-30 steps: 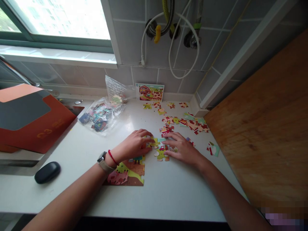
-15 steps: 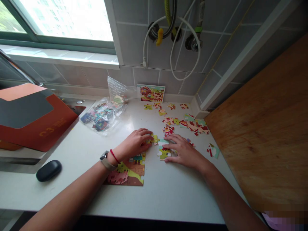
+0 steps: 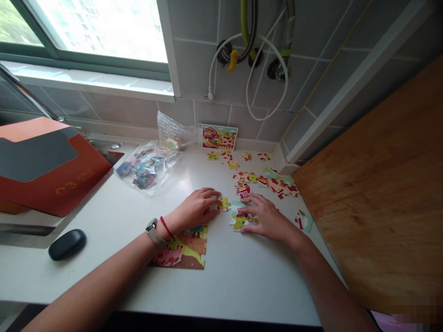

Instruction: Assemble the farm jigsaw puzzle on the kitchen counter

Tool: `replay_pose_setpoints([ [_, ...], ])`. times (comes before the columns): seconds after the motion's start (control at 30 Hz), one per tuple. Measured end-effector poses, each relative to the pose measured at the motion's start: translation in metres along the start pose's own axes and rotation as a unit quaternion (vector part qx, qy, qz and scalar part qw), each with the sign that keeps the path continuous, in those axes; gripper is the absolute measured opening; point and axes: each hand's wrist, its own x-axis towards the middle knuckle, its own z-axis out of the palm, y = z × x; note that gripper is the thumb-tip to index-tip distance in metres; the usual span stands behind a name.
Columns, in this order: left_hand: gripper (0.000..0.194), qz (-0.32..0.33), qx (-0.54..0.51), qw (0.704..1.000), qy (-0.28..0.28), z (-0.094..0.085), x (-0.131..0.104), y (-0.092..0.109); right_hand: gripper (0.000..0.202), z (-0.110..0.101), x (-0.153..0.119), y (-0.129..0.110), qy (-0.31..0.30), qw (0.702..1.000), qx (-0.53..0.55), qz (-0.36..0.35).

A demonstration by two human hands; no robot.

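Green-and-blue puzzle pieces under 2 hands
Right hand, fingers spread, touches them; left hand, fingers slightly parted, touches yellow-green pieces.

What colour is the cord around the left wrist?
The cord is red, clearest in the head view.

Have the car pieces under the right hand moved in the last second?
Yes. The car pieces have shifted right, away from the assembled section; the gap between them is wider.
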Motion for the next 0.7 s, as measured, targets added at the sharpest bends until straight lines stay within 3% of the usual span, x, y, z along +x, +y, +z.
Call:
replay_pose_setpoints([
  [0.33,0.02,0.03,-0.009,1.0,-0.001,0.0,0.001,0.002,0.064,-0.006,-0.002,0.015,-0.016,0.999,0.004,0.028],
  [0.57,0.021,0.051,-0.026,0.998,-0.011,0.001,0.0,0.005,0.057,-0.008,-0.001,0.015,-0.006,0.999,0.037,0.023],
  [0.7,0.024,0.07,-0.037,0.996,-0.038,-0.004,0.0,0.013,0.041,-0.012,0.002,0.013,0.026,0.996,0.078,0.03],
])
